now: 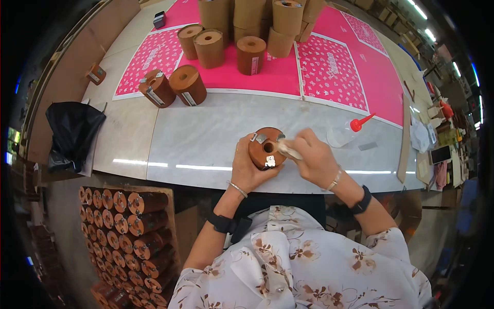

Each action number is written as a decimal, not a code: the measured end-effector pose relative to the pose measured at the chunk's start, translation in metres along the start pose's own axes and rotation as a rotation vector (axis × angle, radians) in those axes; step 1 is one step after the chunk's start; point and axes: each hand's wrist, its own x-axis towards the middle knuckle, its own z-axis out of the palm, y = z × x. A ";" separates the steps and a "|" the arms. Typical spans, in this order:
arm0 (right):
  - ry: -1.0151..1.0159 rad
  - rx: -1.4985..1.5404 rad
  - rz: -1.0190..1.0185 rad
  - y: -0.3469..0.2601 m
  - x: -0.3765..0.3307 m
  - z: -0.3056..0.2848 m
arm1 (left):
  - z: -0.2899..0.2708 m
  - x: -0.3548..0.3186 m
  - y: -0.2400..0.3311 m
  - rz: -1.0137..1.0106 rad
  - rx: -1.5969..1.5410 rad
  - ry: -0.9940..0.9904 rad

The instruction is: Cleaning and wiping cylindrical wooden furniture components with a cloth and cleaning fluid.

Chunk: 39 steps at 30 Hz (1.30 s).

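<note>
My left hand [247, 167] grips a round brown wooden block [266, 147] with a centre hole and small metal clips on its rim, held just above the pale table top [200, 136]. My right hand [314, 157] presses a small whitish cloth [289, 151] against the block's right side. Both forearms come up from the lower edge, each with a black wristband and a thin bangle.
A clear squeeze bottle with a red nozzle [350, 131] lies right of my hands. Similar brown cylinders [188, 85] stand on pink printed sheets [329, 69] further back. A black bag [72, 131] sits at the left. A wooden crate of finished blocks [128, 232] stands below the table.
</note>
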 end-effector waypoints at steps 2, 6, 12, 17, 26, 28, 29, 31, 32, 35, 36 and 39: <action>0.021 0.030 0.037 0.016 -0.006 -0.010 | 0.001 0.000 0.000 0.014 0.006 -0.034; 0.161 -0.003 -0.013 -0.004 0.003 0.012 | -0.001 -0.002 -0.004 0.002 0.033 -0.024; -0.021 0.018 -0.076 -0.039 -0.040 0.009 | 0.001 -0.002 -0.007 0.027 0.010 -0.007; 0.004 -0.003 -0.199 -0.042 0.006 0.003 | -0.003 -0.002 -0.005 0.010 0.002 -0.031; 0.076 0.039 0.008 -0.028 0.004 -0.010 | -0.003 -0.003 -0.008 0.030 0.052 -0.041; -0.172 0.057 -0.237 -0.052 0.025 0.007 | -0.005 -0.004 -0.009 0.008 -0.004 -0.038; -0.167 0.063 -0.235 -0.050 0.024 0.009 | -0.005 -0.005 -0.010 -0.011 -0.063 -0.033; -0.190 0.070 -0.248 -0.034 0.016 0.004 | -0.005 -0.005 -0.012 0.015 -0.056 -0.012; -0.196 0.073 -0.254 -0.027 0.009 -0.003 | -0.004 -0.006 -0.011 0.012 -0.054 -0.004; -0.186 -0.075 -0.073 -0.010 0.000 -0.024 | 0.001 -0.002 -0.002 -0.013 -0.042 -0.032; -0.186 -0.078 -0.076 -0.011 0.004 -0.022 | 0.001 -0.002 -0.003 -0.010 -0.043 -0.028; -0.030 0.135 -0.370 -0.042 0.042 0.012 | 0.001 -0.003 -0.039 0.291 0.331 -0.061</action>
